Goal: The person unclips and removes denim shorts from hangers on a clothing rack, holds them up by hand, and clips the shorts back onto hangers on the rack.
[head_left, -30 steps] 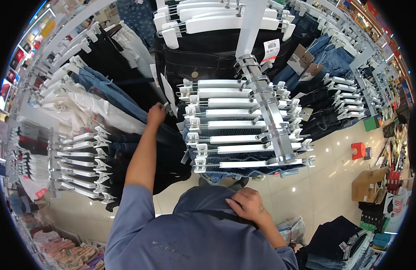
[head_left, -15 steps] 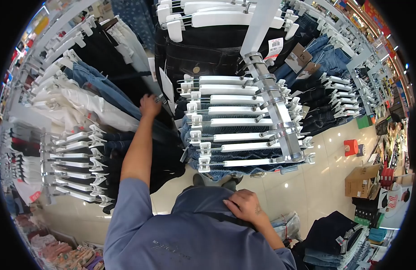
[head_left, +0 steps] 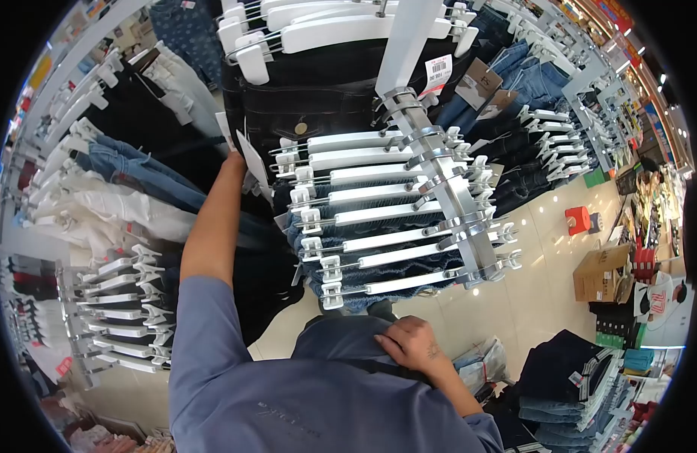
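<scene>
My left arm reaches forward, and my left hand (head_left: 233, 161) is among the hanging garments, beside a white tag (head_left: 252, 158). Its fingers are hidden behind the tag and dark cloth, so what they touch does not show. Black trousers (head_left: 303, 106) with a metal button hang just right of that hand. In front of me, a row of denim garments (head_left: 363, 300) hangs from white clip hangers (head_left: 386, 194). Close to my waist, my right hand (head_left: 412, 343) is closed, thumb extended, against my blue-grey shirt (head_left: 333, 336). Whatever is under its curled fingers is hidden.
A metal display arm (head_left: 458, 192) carries the hangers toward me. White trousers (head_left: 129, 208) and blue jeans (head_left: 141, 170) hang at left. Folded jeans (head_left: 567, 370) are stacked at lower right. A cardboard box (head_left: 601, 273) and red stool (head_left: 578, 220) stand on the tiled floor.
My left hand has gone farther in among the garments, and its fingers have passed out of sight. The view has shifted, moving the racks leftward in it. My right hand stays at my waist.
</scene>
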Motion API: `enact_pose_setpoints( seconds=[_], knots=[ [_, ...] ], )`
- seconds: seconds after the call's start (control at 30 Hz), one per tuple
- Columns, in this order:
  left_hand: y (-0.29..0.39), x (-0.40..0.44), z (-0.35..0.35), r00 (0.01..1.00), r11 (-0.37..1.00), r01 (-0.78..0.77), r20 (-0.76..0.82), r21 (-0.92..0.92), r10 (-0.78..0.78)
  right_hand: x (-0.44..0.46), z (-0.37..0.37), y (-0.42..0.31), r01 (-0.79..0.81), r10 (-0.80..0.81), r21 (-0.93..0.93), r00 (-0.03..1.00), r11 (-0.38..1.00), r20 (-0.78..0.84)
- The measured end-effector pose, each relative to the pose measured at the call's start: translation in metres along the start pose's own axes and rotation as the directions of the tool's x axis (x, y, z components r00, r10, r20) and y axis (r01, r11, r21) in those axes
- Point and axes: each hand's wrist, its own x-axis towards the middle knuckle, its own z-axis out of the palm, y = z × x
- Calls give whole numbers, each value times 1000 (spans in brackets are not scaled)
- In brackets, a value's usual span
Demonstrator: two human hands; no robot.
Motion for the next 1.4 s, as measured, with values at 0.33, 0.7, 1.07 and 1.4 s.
enact_pose_setpoints(
  seconds=[0.33,0.7,1.07,1.4],
  knots=[
    [-21,7,-4,997,992,-58,51,111,52,10,-2,3,-20,20,-23,1000,1000,0],
    [-26,17,-20,990,974,-100,114,204,77,25,0,7,-2,1,12,998,1000,62],
    [-47,2,-23,997,928,-56,70,367,32,26,3,8,-32,30,32,998,999,63],
    [-11,-34,-38,983,916,96,110,389,-149,32,8,7,-27,22,50,996,998,90]
  ],
)
